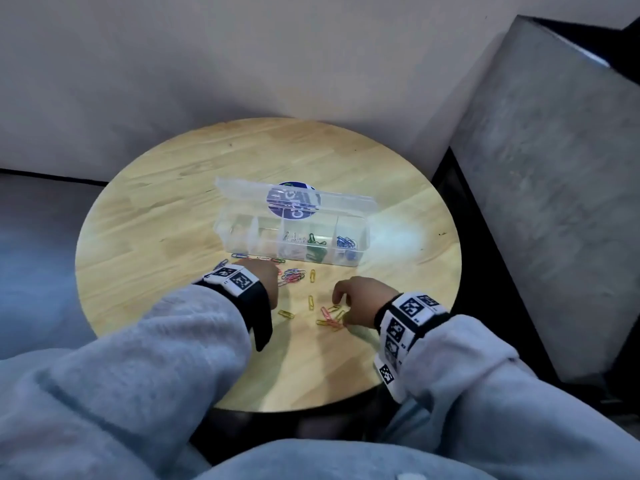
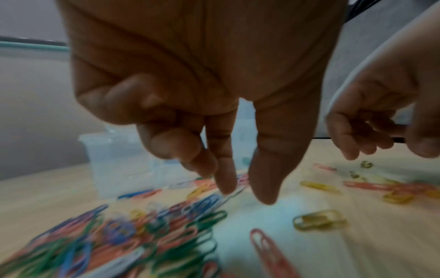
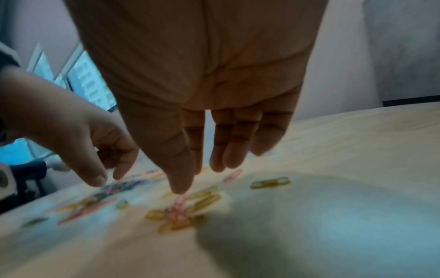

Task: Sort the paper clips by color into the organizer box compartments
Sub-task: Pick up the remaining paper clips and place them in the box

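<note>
The left hand (image 1: 265, 277) reaches, fingers loosely extended, into the mixed clip pile (image 2: 114, 237). The right hand (image 1: 363, 299) hovers with relaxed fingers over yellow and pink clips (image 1: 330, 318), holding nothing.

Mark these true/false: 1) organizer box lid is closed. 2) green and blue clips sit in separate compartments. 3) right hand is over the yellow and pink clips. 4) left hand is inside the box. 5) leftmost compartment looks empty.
1) False. The organizer box has its lid standing open behind it.
2) True. Green clips and blue clips lie in neighbouring compartments.
3) True. The right hand hovers over the yellow and pink clips, fingers pointing down.
4) False. The left hand is over the mixed pile on the table, in front of the box.
5) True. No coloured clips show in the leftmost compartment.
</note>
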`<state>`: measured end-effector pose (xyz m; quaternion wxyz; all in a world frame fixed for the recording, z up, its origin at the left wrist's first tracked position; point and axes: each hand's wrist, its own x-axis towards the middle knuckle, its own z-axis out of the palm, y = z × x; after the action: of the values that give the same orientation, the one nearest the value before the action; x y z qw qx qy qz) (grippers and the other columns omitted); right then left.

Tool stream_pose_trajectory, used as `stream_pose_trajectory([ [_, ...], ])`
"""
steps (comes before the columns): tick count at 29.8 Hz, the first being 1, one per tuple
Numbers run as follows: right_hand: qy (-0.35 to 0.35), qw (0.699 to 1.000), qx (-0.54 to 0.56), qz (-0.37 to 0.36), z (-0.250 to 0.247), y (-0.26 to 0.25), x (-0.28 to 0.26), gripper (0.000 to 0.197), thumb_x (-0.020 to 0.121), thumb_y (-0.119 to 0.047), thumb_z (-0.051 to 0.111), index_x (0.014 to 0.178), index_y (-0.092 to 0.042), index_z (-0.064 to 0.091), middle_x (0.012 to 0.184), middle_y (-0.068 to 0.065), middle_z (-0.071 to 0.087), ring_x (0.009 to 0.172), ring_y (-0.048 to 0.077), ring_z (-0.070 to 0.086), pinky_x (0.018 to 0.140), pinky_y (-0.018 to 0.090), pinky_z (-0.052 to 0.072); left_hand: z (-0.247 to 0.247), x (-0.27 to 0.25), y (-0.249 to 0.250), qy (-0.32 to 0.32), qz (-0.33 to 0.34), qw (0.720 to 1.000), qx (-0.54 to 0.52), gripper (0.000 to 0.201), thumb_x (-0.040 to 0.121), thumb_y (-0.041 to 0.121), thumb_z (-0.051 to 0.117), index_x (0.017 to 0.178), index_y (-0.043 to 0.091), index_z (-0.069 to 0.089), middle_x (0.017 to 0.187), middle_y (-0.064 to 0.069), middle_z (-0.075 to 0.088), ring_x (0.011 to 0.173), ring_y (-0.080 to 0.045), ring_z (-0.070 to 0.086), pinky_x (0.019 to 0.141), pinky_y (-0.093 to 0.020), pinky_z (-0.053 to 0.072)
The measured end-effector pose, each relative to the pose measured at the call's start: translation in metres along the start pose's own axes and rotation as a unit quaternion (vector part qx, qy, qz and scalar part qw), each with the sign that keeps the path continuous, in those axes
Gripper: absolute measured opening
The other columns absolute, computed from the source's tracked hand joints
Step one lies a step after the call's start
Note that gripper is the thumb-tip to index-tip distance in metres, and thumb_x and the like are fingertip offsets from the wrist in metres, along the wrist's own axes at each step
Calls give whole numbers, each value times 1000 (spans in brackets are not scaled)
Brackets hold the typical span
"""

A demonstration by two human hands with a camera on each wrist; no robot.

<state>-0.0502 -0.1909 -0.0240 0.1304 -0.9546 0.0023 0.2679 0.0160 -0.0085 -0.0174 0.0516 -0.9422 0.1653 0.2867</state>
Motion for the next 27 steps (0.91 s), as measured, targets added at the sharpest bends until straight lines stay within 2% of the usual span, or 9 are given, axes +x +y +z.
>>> stream_pose_trajectory([
  [1, -1, 1000, -20, -9, 4, 0, 2, 37, 81, -15, 63, 115, -27, 57, 112, 0, 54, 104, 18, 54, 88, 29, 47, 2, 3, -5, -15, -14, 1000, 3, 21, 60, 23, 69, 78, 15, 62, 77, -2, 66, 72, -21, 63, 69, -28, 54],
  [3, 1, 998, -51, -27, 8, 0, 5, 39, 81, -22, 65, 118, -32, 54, 116, -1, 52, 109, 19, 53, 91, 32, 47, 8, 6, -14, -41, -25, 999, 3, 28, 55, 26, 72, 80, 17, 65, 79, -1, 69, 75, -19, 66, 72, -30, 56],
  [6, -12, 996, -79, -47, 5, -3, 10, 42, 80, -28, 67, 119, -33, 53, 118, 1, 50, 111, 22, 50, 93, 35, 46, 15, 3, -23, -49, -8, 999, -1, 31, 56, 24, 74, 84, 24, 62, 85, 3, 68, 83, -18, 64, 67, -27, 50],
  [9, -13, 996, -67, -54, 1, -5, 15, 37, 79, -34, 68, 114, -32, 57, 116, 1, 51, 109, 22, 52, 92, 35, 46, 21, 1, -28, -36, 11, 999, 5, 24, 68, 22, 67, 88, 28, 56, 85, 5, 60, 85, -20, 57, 57, -22, 38],
  [14, -2, 998, -38, -55, 4, -8, 18, 27, 79, -30, 69, 105, -28, 62, 96, -4, 46, 102, 19, 54, 87, 30, 47, 31, 2, -31, 32, 83, 996, 16, 33, 75, 40, 61, 105, 31, 52, 105, 2, 62, 96, -24, 58, 69, -25, 37],
  [19, -2, 999, -24, -45, 4, -10, 22, 24, 82, -24, 66, 105, -22, 64, 95, -4, 48, 90, 15, 50, 85, 31, 48, 29, 5, -29, 50, 106, 993, -2, 24, 80, 34, 59, 103, 30, 59, 107, 3, 64, 100, -23, 58, 69, -23, 32],
  [23, -4, 998, -34, -46, 4, -10, 21, 30, 82, -30, 67, 111, -24, 60, 108, 1, 53, 101, 20, 54, 84, 28, 44, 32, 6, -31, 74, 98, 992, -27, 23, 82, 35, 58, 104, 31, 61, 107, 2, 63, 100, -24, 57, 68, -24, 34],
  [27, -6, 998, -40, -56, 5, -9, 21, 24, 84, -31, 64, 107, -26, 62, 101, -2, 47, 105, 20, 55, 81, 27, 43, 33, 4, -33, 73, 78, 994, -33, 37, 80, 36, 61, 116, 29, 56, 115, -1, 57, 110, -25, 53, 76, -27, 39],
])
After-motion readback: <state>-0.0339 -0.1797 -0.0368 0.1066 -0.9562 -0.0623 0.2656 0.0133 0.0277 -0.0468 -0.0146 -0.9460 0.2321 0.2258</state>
